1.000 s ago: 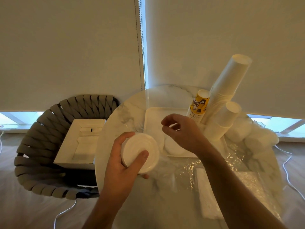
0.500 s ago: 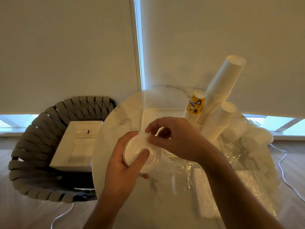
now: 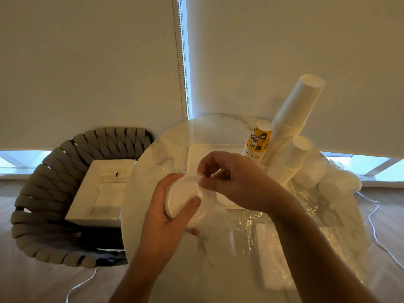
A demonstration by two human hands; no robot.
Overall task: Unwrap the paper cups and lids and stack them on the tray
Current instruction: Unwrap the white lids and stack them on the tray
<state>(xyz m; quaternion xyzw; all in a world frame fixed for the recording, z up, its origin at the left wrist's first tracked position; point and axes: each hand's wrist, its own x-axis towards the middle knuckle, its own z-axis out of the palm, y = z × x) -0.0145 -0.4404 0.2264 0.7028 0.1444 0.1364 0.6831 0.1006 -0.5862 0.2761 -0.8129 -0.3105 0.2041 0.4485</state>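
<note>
A woven chair (image 3: 43, 193) on your left holds a white box (image 3: 102, 193). Your left hand (image 3: 166, 217) grips the stack of lids (image 3: 183, 197) above the marble table (image 3: 166, 149), and your right hand (image 3: 231, 182) pinches its upper edge. Behind them sits the white tray (image 3: 196, 154), with 3 inverted cup stacks (image 3: 293, 119) leaning at its right.

A wrapped stack of white lids (image 3: 184, 196), held on its side above the round table, faces the camera. At two o'clock from it, a white square tray (image 3: 197, 155) carries leaning stacks of upturned white cups (image 3: 294, 113) and a yellow printed stack (image 3: 258, 141).
</note>
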